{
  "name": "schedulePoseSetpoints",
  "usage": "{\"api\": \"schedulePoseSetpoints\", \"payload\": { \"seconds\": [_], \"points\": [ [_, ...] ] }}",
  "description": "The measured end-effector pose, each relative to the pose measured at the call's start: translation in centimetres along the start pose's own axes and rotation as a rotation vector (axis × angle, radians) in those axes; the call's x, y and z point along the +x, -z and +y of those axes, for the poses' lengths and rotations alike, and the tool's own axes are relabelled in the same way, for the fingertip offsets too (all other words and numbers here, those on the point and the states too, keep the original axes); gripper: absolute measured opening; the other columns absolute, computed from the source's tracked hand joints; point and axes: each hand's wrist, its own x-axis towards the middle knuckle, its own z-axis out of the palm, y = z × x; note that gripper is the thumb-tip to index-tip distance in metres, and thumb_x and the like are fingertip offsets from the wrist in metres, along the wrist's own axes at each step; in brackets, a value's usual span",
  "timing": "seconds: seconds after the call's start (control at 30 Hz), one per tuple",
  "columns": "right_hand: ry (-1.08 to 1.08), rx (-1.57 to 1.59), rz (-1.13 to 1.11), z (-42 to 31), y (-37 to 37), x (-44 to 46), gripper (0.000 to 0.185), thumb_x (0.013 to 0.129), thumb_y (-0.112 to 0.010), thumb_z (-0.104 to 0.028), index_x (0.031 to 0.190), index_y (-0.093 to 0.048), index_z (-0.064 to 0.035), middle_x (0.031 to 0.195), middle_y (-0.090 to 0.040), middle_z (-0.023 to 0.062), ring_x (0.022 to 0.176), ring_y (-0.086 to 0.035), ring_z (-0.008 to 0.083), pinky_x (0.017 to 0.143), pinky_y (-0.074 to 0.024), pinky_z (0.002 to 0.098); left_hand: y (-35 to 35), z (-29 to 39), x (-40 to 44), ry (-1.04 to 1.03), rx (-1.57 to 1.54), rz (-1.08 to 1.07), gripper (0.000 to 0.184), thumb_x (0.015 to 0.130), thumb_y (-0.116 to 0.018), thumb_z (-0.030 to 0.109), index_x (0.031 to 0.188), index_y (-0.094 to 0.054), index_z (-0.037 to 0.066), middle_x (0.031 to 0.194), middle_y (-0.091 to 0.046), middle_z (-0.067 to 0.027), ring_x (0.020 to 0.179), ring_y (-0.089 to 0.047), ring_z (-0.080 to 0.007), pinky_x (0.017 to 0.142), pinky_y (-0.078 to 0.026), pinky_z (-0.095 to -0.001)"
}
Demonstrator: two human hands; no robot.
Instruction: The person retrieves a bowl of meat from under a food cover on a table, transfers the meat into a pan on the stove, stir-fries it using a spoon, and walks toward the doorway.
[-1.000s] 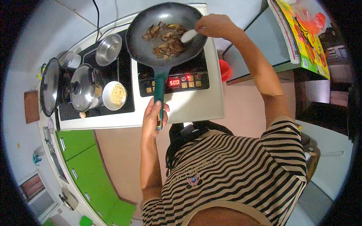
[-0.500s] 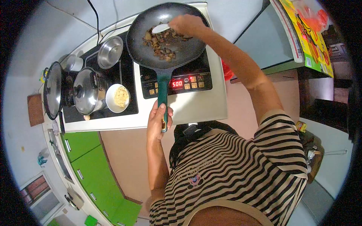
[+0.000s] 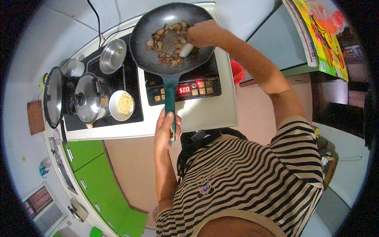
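Note:
My left hand (image 3: 166, 128) is wrapped round the dark green handle (image 3: 170, 94) of a frying pan (image 3: 141, 47). The pan sits on an induction cooker (image 3: 158, 87) whose red display reads 500. Browned chopped pieces of food (image 3: 160, 39) lie on the pan's floor. Over the pan's right side, my right hand (image 3: 203, 34) is closed on a white spoon (image 3: 186, 49), its end down among the food. The spoon is blurred, and its handle is hidden by the hand.
Left of the pan stand a metal bowl (image 3: 113, 56), a lidded pot (image 3: 87, 98) and a white bowl (image 3: 113, 106) with pale yellow food. A large glass lid (image 3: 53, 97) leans farther left. A red item (image 3: 237, 72) is by the counter's right edge.
The spoon has swung down and to the right, and my right hand moved slightly with it. Pieces of food have shifted, baring a patch mid-pan. My left hand keeps its hold.

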Motion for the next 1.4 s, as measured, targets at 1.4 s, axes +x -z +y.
{"api": "schedulePoseSetpoints", "payload": {
  "seconds": [1.4],
  "points": [
    [0.075,0.052,0.307,-2.4,-3.9,8.7,0.019,0.085,-0.056,-0.033,0.094,-0.069,-0.0222,0.088,-0.069,0.0053,0.082,-0.067,0.0274,0.067,-0.054,0.0453,0.6,-0.1,0.0,-0.005,-0.007,-0.006,0.03,0.095,-0.053,0.027,0.117,-0.051,0.007,0.07,-0.055,-0.0053,0.04,-0.042,-0.0078,0.034,-0.032,-0.019]
  ]
}}
